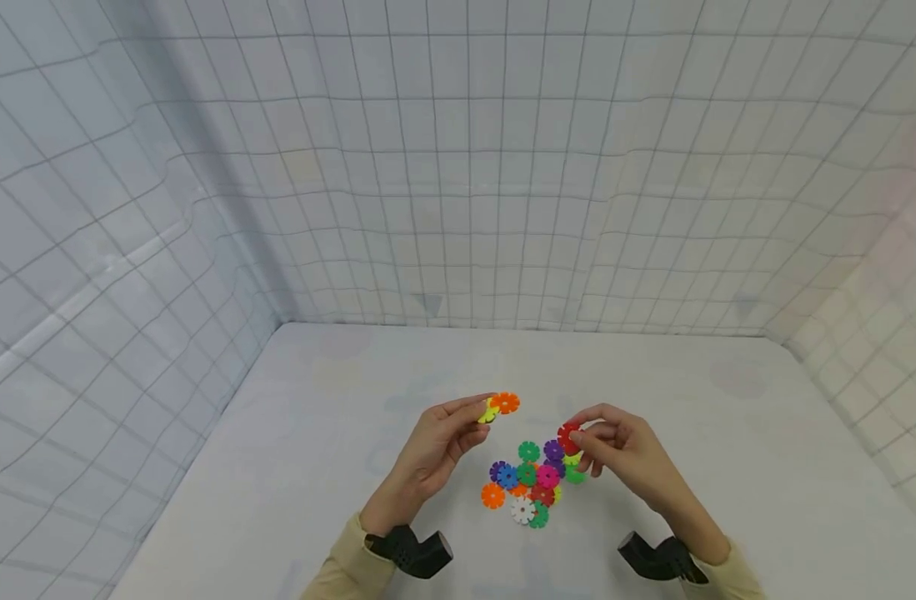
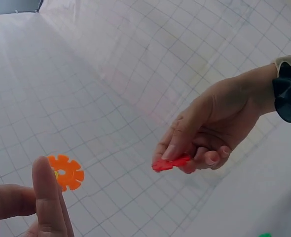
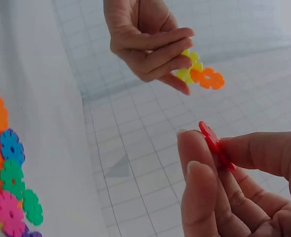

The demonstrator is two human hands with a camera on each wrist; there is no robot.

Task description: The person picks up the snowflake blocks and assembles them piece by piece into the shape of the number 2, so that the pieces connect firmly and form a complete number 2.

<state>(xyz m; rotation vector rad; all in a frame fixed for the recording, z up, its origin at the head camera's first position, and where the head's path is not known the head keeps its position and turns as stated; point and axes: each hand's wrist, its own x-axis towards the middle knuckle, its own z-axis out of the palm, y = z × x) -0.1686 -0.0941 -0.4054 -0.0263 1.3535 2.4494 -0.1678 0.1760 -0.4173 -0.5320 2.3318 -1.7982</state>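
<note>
While discs point(image 1: 548, 476) cluster on the table point(image 1: 638, 367), gridded sheeting point(image 1: 525, 192) hangs behind.

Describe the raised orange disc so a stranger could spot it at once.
Over the white table, find the left hand pinching a yellow disc. The raised orange disc sticks out past the yellow one. Unlike the orange discs lying on the table, it is held up in the air.

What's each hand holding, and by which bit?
Left hand: orange piece joined to yellow piece, by the yellow. Right hand: red piece, by its flat faces.
</note>
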